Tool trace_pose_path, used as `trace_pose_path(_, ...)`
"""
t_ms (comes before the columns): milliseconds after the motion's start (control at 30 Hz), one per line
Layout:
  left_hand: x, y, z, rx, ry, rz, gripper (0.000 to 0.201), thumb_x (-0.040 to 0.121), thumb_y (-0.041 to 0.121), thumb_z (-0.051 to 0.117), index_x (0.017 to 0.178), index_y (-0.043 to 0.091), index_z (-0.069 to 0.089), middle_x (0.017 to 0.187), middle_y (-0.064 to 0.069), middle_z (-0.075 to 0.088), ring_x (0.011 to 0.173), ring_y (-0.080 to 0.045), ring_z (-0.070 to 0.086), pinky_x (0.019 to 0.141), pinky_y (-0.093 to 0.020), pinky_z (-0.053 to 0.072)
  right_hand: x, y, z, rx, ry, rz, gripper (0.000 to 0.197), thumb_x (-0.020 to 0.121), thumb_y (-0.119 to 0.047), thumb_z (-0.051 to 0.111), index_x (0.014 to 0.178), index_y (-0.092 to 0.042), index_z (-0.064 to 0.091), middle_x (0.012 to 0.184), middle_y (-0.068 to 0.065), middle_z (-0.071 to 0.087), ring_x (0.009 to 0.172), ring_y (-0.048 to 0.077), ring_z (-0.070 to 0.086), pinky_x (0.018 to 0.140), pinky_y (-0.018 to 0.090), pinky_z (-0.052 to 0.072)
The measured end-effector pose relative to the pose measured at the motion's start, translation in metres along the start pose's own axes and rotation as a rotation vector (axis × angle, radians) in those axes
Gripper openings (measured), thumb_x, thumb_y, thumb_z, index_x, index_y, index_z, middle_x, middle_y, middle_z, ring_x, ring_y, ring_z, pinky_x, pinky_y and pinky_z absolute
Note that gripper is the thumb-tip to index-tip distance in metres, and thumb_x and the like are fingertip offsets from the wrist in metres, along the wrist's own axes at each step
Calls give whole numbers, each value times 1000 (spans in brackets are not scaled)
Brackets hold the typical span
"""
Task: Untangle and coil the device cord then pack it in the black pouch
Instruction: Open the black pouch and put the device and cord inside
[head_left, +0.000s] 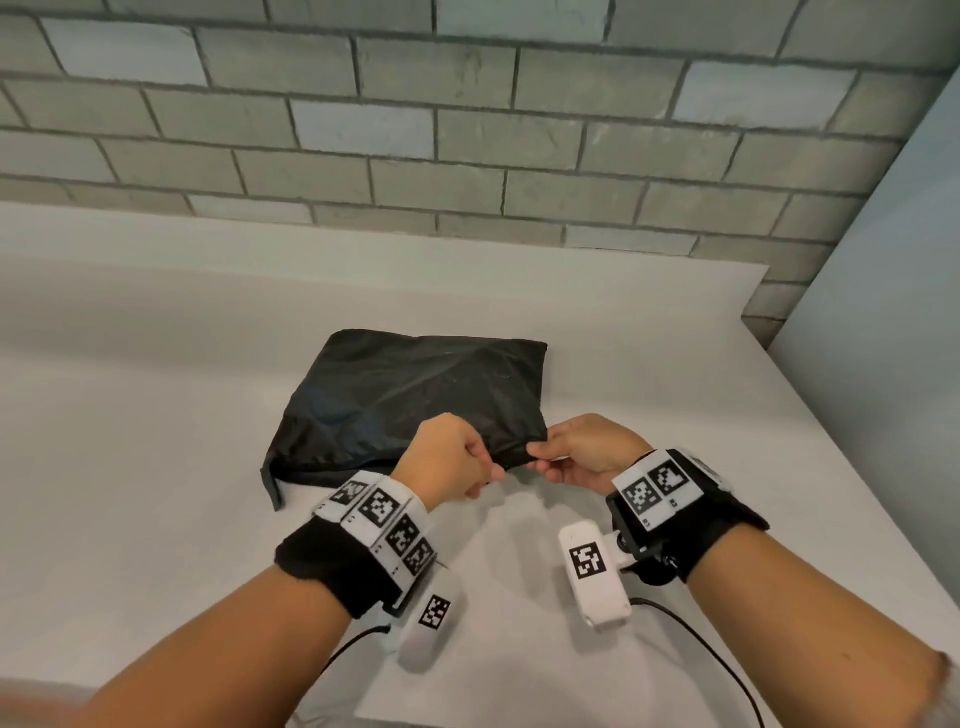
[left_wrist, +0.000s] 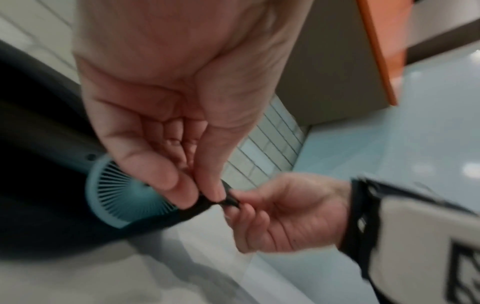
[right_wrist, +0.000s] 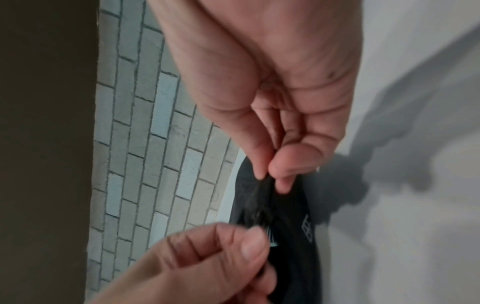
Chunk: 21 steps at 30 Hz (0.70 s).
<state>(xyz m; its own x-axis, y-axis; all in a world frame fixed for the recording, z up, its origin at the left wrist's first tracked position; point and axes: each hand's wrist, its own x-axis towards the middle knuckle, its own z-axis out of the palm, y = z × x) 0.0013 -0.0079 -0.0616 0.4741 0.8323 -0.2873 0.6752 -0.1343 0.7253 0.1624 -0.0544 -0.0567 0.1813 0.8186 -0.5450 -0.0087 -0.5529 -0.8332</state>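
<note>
Black pouch: flat on white bench, near corner lifted. Left hand: pinching pouch's near edge. Right hand: pinching same edge just beside. Teal fan grille: visible inside pouch mouth. Cord: not discernible. Step judged: closing the pouch, packing apparently done. Next: steadying one side, drawing closure along the opening.

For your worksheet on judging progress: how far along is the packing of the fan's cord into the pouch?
Done: a teal fan already sits inside the black pouch. In hand: the left hand and right hand both pinch the pouch's near edge. Left: closing it; whether the cord is coiled inside cannot be seen.
</note>
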Motion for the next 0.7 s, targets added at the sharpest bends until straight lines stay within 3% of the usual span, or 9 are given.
trace_pose_path(67,0,-17,-15,0,44,-8,22,75,20,74,58,12,62,51,-1,61,38,-3,53,50,-17,48,0,3,-5,42,21,-10,13,84,3,57,72,3,56,48,6,61,39,6,54,42,15,47)
trace_pose_path(167,-7,-52,-49,73,42,-69,25,73,19,74,54,7,64,46,-2,60,39,-9,51,49,-17,44,-2,9,-10,43,14,9,16,86,3,55,70,0,53,41,3,60,38,6,53,42,14,47)
trace_pose_path(233,-14,-75,-74,123,63,-147,26,72,20,74,53,4,65,43,-2,59,42,-15,48,50,-20,43,-3,12,-12,30,17,15,18,86,3,54,69,-1,52,41,3,60,41,7,53,43,14,47)
trace_pose_path(400,-32,-117,-126,190,88,-357,24,72,17,74,54,3,65,42,-2,57,36,-13,40,46,-22,34,-6,17,-15,66,44,0,19,85,7,53,67,1,54,41,4,57,37,7,52,41,15,48)
trace_pose_path(500,-37,-127,-135,215,77,-391,22,72,16,74,60,-1,68,42,-3,57,38,-15,40,47,-22,33,-8,17,-14,48,51,-8,21,85,8,53,65,1,53,39,3,56,37,8,50,41,15,48)
trace_pose_path(567,-37,-124,-134,269,50,-401,21,73,17,73,62,0,67,42,-2,56,39,-14,43,46,-22,34,-11,16,-11,42,68,-15,19,85,7,54,67,2,54,47,7,56,40,10,49,41,16,48)
trace_pose_path(633,-37,-112,-131,401,52,-393,24,75,24,71,68,1,65,53,-4,59,51,-16,51,49,-23,37,-15,15,-8,19,72,-13,15,85,5,55,70,3,55,58,12,53,44,12,49,42,17,48)
trace_pose_path(700,-35,-92,-126,537,115,-307,32,78,35,66,74,4,61,74,-9,61,70,-21,55,61,-26,40,-21,14,-4,-31,76,-13,12,87,-4,57,78,4,56,67,14,53,50,15,50,44,20,49)
